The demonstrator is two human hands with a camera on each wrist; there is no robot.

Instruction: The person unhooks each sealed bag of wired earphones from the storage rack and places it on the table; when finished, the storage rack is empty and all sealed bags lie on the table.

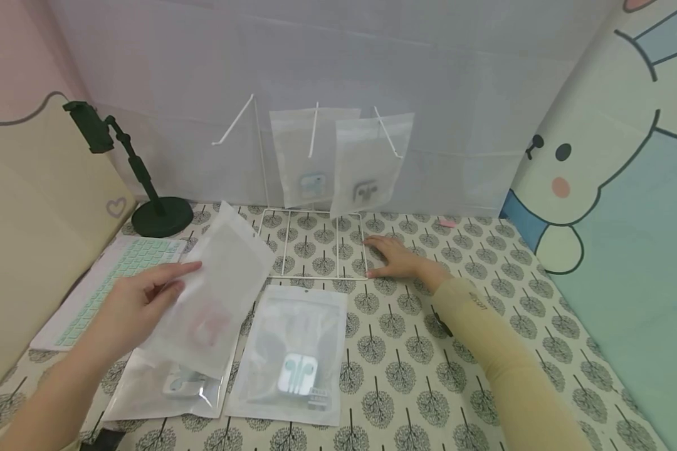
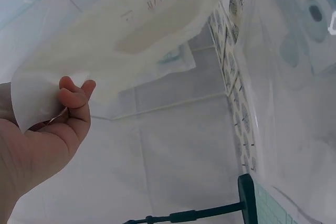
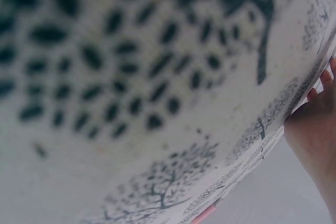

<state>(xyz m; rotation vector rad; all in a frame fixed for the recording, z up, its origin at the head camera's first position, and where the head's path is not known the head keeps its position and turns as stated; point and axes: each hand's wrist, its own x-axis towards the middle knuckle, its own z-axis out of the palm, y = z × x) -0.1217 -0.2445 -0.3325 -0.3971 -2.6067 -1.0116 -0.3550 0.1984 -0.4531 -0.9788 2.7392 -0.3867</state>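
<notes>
My left hand (image 1: 141,310) pinches the edge of a white pouch (image 1: 217,294) that tilts above the table, a pinkish item showing through it; in the left wrist view the fingers (image 2: 73,95) hold the pouch (image 2: 105,51) by its edge. Under it lies a clear pouch (image 1: 146,391), partly covered, and beside that another pouch (image 1: 293,313) with white-and-green earphones. My right hand (image 1: 397,258) rests at the right edge of the white wire rack's base (image 1: 352,277). Two pouches (image 1: 304,147) (image 1: 369,163) hang from the rack's hooks. The right wrist view shows part of that hand (image 3: 315,129).
A dark green phone stand (image 1: 160,216) and a keyboard with green keys (image 1: 118,282) are at the left. The rack's left hook (image 1: 234,122) carries nothing. A small pink item (image 1: 447,223) lies at the back right, and a dark object (image 1: 442,322) is beside my right sleeve.
</notes>
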